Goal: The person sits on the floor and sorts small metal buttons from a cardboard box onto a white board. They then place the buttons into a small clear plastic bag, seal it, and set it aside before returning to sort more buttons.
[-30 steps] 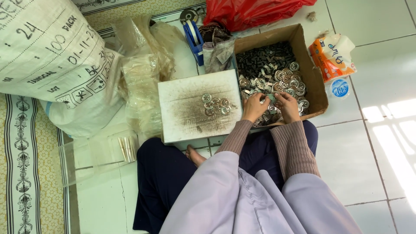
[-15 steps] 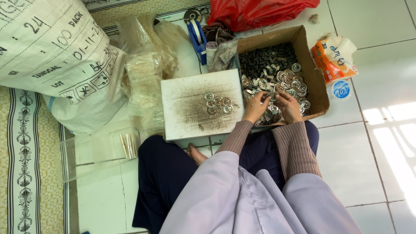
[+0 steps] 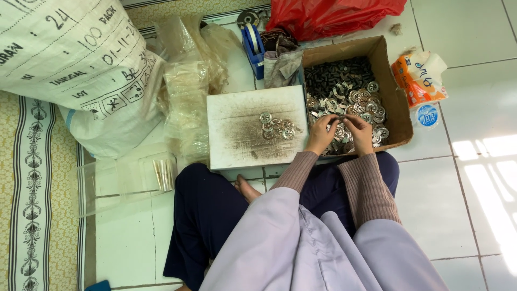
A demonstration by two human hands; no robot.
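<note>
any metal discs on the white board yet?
Yes, a small cluster of round metal discs lies on the white board, left of the left hand.

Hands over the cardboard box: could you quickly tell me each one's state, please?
Left hand: closed on small metal parts.
Right hand: closed on the same parts.

sack (image 3: 75, 64): we see a big white woven bag with black print, lying far left on the floor.
cardboard box (image 3: 390, 91): brown, open-topped, just right of the white board; we count loose metal parts inside.
red bag (image 3: 334, 16): glossy plastic, behind the box, at top edge.
orange pack (image 3: 420, 78): orange-and-white soft wrapper, touching the box's right wall.
round lid label (image 3: 428, 115): blue-white disc, just below the orange pack.
clear bags (image 3: 186, 86): crumpled transparent plastic between sack and board.
</note>
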